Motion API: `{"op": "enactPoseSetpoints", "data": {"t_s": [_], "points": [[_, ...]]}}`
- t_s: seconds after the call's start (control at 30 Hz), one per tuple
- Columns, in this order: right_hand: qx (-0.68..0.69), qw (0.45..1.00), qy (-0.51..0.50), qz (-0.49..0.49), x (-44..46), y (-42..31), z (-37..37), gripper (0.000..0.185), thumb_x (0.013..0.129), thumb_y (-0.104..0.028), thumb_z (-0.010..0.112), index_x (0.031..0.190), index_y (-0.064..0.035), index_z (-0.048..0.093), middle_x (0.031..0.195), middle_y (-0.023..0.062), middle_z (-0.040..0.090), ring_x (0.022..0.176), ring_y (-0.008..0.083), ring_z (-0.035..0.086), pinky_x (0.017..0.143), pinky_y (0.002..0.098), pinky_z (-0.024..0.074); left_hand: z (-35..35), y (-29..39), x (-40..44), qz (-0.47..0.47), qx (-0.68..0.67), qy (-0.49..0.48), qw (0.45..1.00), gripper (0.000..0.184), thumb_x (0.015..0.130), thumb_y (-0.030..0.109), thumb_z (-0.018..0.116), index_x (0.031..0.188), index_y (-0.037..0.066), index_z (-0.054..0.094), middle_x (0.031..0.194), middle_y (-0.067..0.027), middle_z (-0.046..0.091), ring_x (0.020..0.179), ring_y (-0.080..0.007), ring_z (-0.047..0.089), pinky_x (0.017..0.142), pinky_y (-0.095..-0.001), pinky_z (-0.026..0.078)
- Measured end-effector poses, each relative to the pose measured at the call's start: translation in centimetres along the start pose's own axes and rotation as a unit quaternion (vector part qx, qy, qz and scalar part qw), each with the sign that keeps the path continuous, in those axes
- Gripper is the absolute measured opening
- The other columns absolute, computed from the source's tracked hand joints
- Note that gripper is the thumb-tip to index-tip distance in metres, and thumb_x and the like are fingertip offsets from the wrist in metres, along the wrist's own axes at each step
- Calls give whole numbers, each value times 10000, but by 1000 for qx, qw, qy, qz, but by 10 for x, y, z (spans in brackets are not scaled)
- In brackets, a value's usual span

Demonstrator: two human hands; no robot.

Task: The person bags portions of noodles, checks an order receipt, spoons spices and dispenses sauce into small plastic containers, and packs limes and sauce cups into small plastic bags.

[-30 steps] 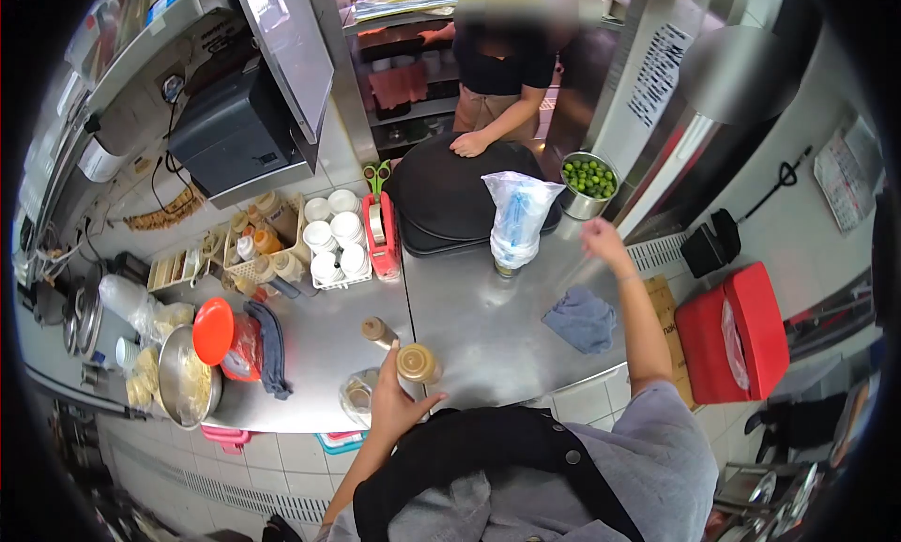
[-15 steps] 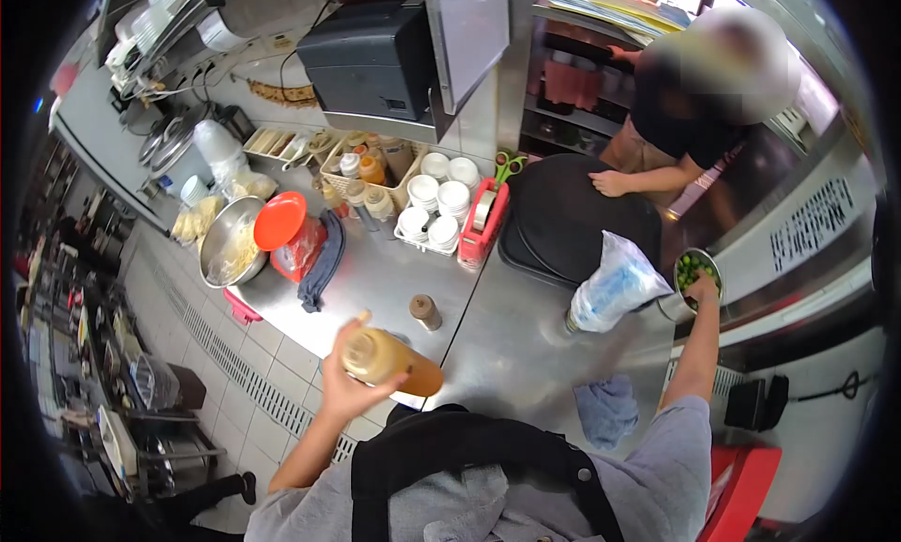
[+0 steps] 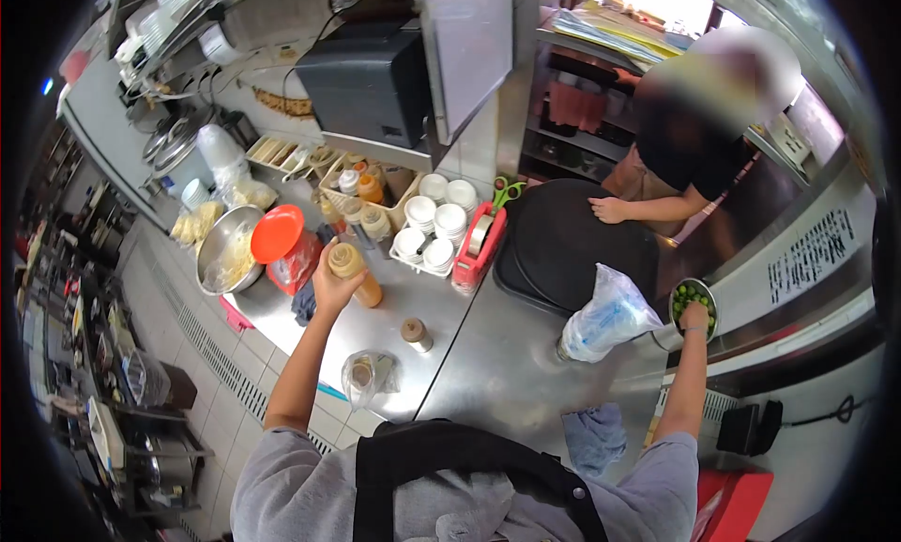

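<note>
My left hand is wrapped round a squeeze bottle of orange-brown sauce with a pale top. It holds the bottle over the steel counter, close to the red-orange dish and the row of sauce bottles. Far to the right, my right hand reaches into a metal bowl of small green fruits that look like limes. Its fingertips are hidden among them, so their grip is unclear. A small brown-topped bottle stands on the counter, near a clear plastic bag with something brownish inside.
White cups fill a rack beside a red tape dispenser. Black round trays lie at the back, where a co-worker's hand rests. A filled plastic bag and a blue cloth are on the right counter.
My left hand has carried the squeeze bottle away from me toward the back of the counter, uncovering the clear bag. My right hand remains in the bowl.
</note>
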State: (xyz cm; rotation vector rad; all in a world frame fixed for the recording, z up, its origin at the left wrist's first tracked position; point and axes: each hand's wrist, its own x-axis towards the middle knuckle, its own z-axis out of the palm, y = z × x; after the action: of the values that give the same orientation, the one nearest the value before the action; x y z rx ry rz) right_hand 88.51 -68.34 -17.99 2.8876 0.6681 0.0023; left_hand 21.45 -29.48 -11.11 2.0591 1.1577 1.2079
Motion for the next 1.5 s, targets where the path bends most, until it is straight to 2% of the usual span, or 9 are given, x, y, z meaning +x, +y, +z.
{"op": "enactPoseSetpoints", "data": {"t_s": [0.27, 0.47, 0.53, 0.83, 1.07, 1.2, 1.33, 1.43, 1.5], "points": [[214, 955, 195, -65, -33, 41, -20, 64, 735, -48, 582, 757, -27, 638, 770, 167, 659, 660, 345, 625, 649, 389, 517, 12, -17, 8, -8, 32, 58, 998, 977, 580, 267, 863, 1336, -43, 328, 1212, -220, 528, 1110, -277, 545, 934, -359, 430], [961, 266, 73, 0, -103, 47, -92, 361, 809, -119, 612, 1160, -72, 547, 898, 70, 587, 821, 158, 564, 747, 239, 473, -27, -45, -11, -3, -68, 48, 997, 933, 623, 102, 841, 1382, 14, 305, 1352, -198, 407, 1235, -280, 421, 1041, -380, 335], [965, 237, 88, 64, -114, 35, -114, 362, 824, -138, 612, 1172, -71, 541, 862, 63, 584, 779, 129, 562, 669, 223, 468, -41, -50, -22, -27, -6, 63, 998, 848, 682, 83, 800, 1376, 8, 318, 1360, -201, 401, 1238, -278, 419, 1034, -371, 333], [312, 932, 184, -22, -33, -2, -22, 356, 763, -355, 679, 841, -8, 662, 839, 167, 654, 809, 304, 634, 722, 397, 503, -71, -64, -51, -80, 17, 135, 987, 751, 728, 175, 776, 1353, 38, 382, 1317, -180, 452, 1179, -210, 468, 844, -282, 434], [320, 936, 143, -8, -23, -8, 2, 341, 755, -348, 656, 709, -11, 633, 686, 165, 643, 683, 318, 633, 671, 384, 509, -83, -59, -85, -187, 0, 154, 970, 726, 754, 229, 756, 1367, 125, 382, 1311, -151, 466, 659, -106, 528, 516, -196, 428], [935, 328, -16, 134, -58, -6, -45, 208, 840, -295, 625, 826, -87, 609, 691, 41, 597, 527, 130, 540, 442, 232, 407, -92, -74, -102, -231, 1, 174, 957, 689, 778, 272, 737, 1359, 142, 390, 1298, -137, 465, 748, -153, 558, 509, -228, 459], [932, 331, 21, 149, -75, -6, -73, 169, 818, -240, 648, 783, -82, 600, 616, 18, 554, 445, 138, 479, 418, 239, 384, -96, -67, -109, -310, -68, 185, 930, 650, 794, 313, 721, 1334, 130, 409, 1274, -122, 473, 808, -163, 560, 543, -255, 449], [619, 779, -25, 96, -35, 16, -25, 110, 707, -134, 723, 762, -56, 670, 602, 17, 594, 597, 163, 586, 570, 263, 456, -97, -67, -105, -324, -72, 186, 925, 641, 798, 301, 719, 1333, 128, 409, 1281, -119, 471, 809, -157, 559, 550, -244, 442], [498, 867, -6, 11, -30, 13, -9, 116, 702, -133, 723, 770, -47, 685, 637, 34, 622, 619, 167, 600, 593, 281, 470, -97, -64, -102, -292, -83, 169, 938, 631, 804, 285, 713, 1332, 122, 408, 1300, -125, 461, 809, -156, 564, 549, -236, 439]]}}
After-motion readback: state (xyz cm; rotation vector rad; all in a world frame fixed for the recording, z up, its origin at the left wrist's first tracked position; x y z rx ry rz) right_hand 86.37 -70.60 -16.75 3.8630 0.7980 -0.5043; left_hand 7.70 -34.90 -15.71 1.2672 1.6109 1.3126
